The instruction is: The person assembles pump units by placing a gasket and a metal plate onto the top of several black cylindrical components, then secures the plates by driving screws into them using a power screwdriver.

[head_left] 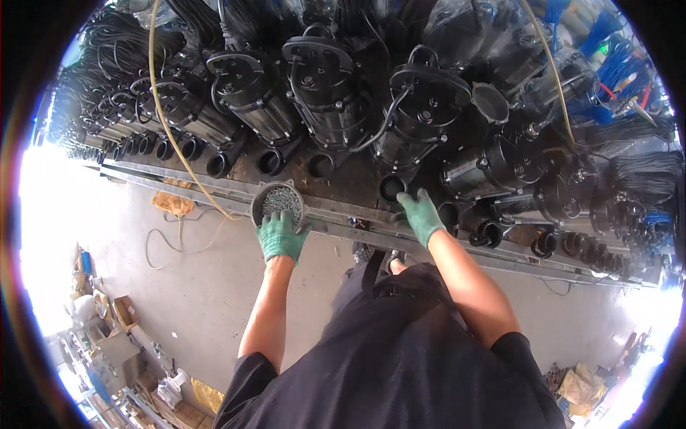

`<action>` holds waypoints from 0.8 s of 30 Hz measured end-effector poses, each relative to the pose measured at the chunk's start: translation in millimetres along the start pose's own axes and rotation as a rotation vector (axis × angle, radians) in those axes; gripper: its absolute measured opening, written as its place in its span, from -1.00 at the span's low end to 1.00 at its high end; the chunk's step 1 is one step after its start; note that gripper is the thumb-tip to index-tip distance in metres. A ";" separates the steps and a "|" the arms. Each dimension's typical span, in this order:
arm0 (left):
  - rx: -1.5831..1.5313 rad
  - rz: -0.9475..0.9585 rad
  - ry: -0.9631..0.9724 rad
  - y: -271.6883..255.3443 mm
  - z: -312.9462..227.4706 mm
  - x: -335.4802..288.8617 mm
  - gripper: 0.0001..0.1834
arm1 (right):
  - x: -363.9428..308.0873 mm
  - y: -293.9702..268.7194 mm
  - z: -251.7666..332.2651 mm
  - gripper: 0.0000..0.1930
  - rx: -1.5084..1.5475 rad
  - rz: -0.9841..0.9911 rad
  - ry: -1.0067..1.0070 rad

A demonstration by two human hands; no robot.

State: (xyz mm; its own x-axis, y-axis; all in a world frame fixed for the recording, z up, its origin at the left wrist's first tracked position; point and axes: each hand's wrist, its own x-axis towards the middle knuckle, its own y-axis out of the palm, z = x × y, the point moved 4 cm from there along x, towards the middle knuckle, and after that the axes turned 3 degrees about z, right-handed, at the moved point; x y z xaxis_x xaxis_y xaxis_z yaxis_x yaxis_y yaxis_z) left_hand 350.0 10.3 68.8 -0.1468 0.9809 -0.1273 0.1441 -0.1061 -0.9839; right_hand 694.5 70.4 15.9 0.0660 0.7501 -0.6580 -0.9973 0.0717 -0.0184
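Observation:
Both my hands wear green gloves. My left hand point(280, 236) grips the near rim of a small round grey bowl point(277, 201) full of small metal screws, resting on the metal rail point(343, 214) of the bench. My right hand point(421, 214) lies on the same rail, fingers together and stretched toward the round outlet point(391, 187) of a black pump point(421, 114) lying on the bench. Whether it holds a small part I cannot tell.
Several black pumps point(321, 86) with coiled black cables lie in rows across the bench. A yellow hose point(168, 121) crosses the left side and drops to the concrete floor point(193, 286). Cardboard boxes point(125, 311) and clutter sit at lower left.

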 end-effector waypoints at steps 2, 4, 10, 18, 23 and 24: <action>0.059 -0.054 0.095 29.9 15.4 -7.7 -0.62 | -40.2 -3.1 8.7 -0.41 0.005 0.195 -0.001; 0.054 -0.227 0.207 57.8 22.6 -15.7 -0.70 | -67.8 -11.9 1.4 -0.54 -0.034 0.345 0.013; -0.102 -0.071 0.326 59.6 -33.0 -25.3 -0.75 | -114.4 -63.7 -3.8 -0.73 -0.493 0.264 -0.382; -0.124 0.014 0.314 61.1 -140.5 -31.4 -0.73 | -101.9 -112.9 1.3 -0.32 -1.156 -0.288 -0.498; -0.098 0.130 0.253 41.0 -166.4 -25.6 -0.67 | -88.4 -117.1 9.0 -0.53 -1.219 -0.113 -0.491; -0.038 0.031 0.251 37.4 -170.1 -24.3 -0.63 | -88.4 -118.9 12.7 -0.54 -1.215 -0.093 -0.505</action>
State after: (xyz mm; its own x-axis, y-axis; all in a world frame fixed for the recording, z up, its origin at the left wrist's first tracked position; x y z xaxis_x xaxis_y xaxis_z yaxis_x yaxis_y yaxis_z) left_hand 525.4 10.2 56.5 0.1052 0.9874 -0.1179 0.1822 -0.1357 -0.9739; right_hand 807.6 4.0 85.7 -0.1234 0.9546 -0.2712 -0.3652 -0.2978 -0.8820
